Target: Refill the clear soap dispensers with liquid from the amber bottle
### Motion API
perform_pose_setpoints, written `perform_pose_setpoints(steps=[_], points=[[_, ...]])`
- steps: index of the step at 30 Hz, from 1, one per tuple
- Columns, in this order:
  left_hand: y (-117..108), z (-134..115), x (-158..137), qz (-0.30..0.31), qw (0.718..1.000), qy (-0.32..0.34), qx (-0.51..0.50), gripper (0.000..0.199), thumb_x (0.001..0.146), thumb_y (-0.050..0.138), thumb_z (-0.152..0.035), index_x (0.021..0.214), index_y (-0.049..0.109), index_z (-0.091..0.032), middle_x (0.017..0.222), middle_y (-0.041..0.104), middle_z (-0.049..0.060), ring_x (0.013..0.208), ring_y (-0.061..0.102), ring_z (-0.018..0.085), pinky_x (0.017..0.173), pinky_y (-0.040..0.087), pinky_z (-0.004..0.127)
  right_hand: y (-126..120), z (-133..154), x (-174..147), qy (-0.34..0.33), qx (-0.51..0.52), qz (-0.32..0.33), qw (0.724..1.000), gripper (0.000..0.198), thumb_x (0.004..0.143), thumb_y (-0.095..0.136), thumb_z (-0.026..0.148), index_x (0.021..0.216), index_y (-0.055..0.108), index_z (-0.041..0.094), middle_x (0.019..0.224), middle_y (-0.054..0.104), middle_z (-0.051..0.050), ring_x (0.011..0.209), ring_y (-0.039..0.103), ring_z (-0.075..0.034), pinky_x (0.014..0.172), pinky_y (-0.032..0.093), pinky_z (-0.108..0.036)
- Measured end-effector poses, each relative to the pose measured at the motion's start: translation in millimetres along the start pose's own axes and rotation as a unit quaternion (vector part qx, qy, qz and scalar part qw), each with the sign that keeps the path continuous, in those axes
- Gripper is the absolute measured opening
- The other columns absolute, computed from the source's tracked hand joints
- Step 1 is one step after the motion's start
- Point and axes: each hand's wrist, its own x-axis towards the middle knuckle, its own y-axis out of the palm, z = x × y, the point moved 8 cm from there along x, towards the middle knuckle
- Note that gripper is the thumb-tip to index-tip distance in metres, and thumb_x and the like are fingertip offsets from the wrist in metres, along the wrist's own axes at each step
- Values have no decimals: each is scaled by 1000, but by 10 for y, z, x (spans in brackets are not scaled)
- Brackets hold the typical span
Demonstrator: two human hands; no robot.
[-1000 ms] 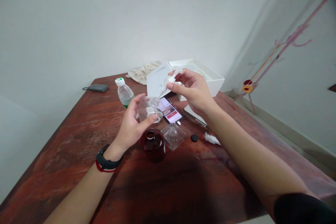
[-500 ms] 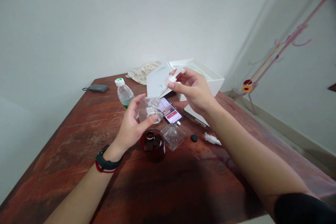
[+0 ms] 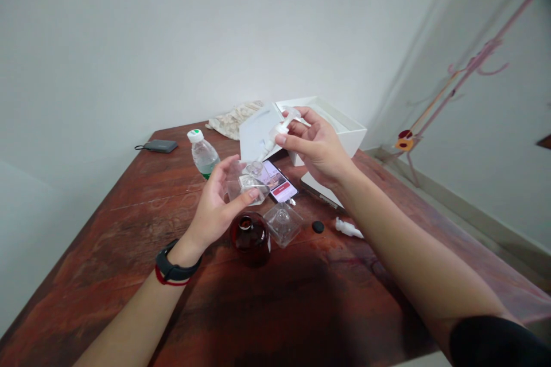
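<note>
My left hand (image 3: 219, 198) is closed round a clear square bottle (image 3: 247, 183), tilted above the table with its open neck toward the back. Between the thumb and fingers of my right hand (image 3: 318, 146) is a white pump dispenser head (image 3: 279, 129). Its lower end points down at the bottle's neck; whether the tube is inside the neck I cannot tell. Below my left hand stands a round dark amber bottle (image 3: 251, 236) with an open mouth. Beside it sits another clear square bottle (image 3: 284, 222). A second white pump head (image 3: 348, 228) lies near my right forearm.
A lit phone (image 3: 282, 186), a black round cap (image 3: 318, 226) and a silver flat device (image 3: 321, 190) lie on the wooden table (image 3: 129, 241). Behind are an open white box (image 3: 355, 136), a patterned cloth (image 3: 235, 119), a water bottle (image 3: 204, 155) and a grey pouch-like case (image 3: 161, 145).
The pump head in my right hand has turned slightly, and its lower end is a little nearer the clear bottle's neck. My left hand holds almost the same place.
</note>
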Motion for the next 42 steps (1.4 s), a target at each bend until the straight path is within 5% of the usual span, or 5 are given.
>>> perform_pose_setpoints(steps=[16,42], points=[[13,-24,3,3,999,-10,-41,68,82,89,-35,139,53,-24,143,64,10,138,59,30,123,42,49,51,25,-47,5,9,-2,1000,53,63,98,36,99,60,28,95,62,2,93,62,-19,88,54,-37],[41,-38,-8,30,997,-19,-63,65,84,88,-32,139,55,-25,139,65,9,128,65,28,110,54,44,98,54,-53,1,27,23,999,50,63,97,33,100,64,26,95,65,1,96,61,-19,88,53,-37]])
